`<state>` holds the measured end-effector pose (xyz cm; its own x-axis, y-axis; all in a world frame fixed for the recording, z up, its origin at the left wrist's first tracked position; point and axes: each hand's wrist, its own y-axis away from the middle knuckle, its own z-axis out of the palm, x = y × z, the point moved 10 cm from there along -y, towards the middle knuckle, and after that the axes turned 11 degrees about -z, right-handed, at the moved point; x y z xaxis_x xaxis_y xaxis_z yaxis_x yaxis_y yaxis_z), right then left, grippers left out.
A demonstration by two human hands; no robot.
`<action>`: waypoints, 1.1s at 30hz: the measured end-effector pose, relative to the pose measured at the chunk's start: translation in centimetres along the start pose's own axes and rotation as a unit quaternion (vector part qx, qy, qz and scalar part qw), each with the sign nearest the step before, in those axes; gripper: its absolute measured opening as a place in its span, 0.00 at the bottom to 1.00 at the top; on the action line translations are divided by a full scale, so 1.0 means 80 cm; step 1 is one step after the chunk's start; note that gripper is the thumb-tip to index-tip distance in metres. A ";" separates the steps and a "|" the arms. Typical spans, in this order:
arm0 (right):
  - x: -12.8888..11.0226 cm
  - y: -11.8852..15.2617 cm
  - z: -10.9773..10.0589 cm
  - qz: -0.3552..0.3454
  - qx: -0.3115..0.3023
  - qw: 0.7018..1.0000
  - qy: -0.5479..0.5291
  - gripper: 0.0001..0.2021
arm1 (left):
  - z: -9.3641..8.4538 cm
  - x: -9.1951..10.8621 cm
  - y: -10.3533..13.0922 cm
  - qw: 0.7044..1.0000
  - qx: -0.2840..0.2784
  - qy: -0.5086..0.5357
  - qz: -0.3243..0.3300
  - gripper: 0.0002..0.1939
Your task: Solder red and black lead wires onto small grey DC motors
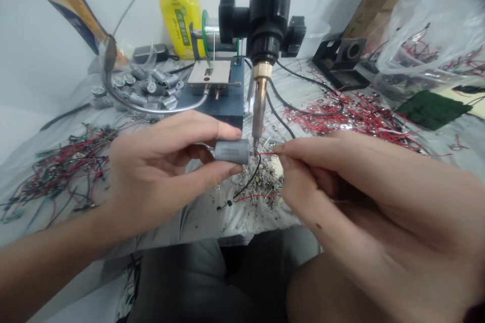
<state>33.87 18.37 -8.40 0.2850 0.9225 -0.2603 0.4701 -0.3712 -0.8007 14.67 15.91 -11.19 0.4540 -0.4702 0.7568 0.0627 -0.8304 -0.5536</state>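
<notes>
In the head view, the left hand (147, 161) grips a small motor (232, 151) near the middle of the frame, thumb below and a finger above. The right hand (364, 202), at the right, pinches a thin red wire (268, 153) between thumb and forefinger. The wire's far end meets the motor's right end, just under the tip of an upright soldering iron (260, 106); whether the tip touches metal is too small to tell.

To do this join well, the motor should be braced so its end stays square to the tip, the wire fed in straight, and both held motionless until the solder sets. Fingertips are best held back from the hot tip, and the dangling black wire (253, 180) clear of it.

The motor is a dull grey cylinder lying level, with faint, unreadable print on its side and a slim shaft showing at its left end, above the littered tabletop (204, 222).
</notes>
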 end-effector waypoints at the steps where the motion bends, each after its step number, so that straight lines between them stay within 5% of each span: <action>1: 0.000 0.000 0.001 0.003 -0.002 1.000 -0.002 0.10 | -0.001 0.001 0.000 1.000 -0.001 -0.001 0.007 0.23; 25: 0.007 -0.005 0.008 0.029 -0.057 0.998 0.010 0.07 | 0.000 -0.002 0.000 0.999 0.006 -0.024 -0.041 0.18; 33: 0.004 0.003 0.012 0.015 -0.026 0.999 0.012 0.07 | -0.003 -0.002 -0.002 1.000 0.010 -0.022 -0.013 0.19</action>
<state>33.32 18.68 -9.21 0.3184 0.9087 -0.2700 0.5047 -0.4036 -0.7631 14.40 16.04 -11.15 0.4904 -0.4351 0.7551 0.0917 -0.8359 -0.5412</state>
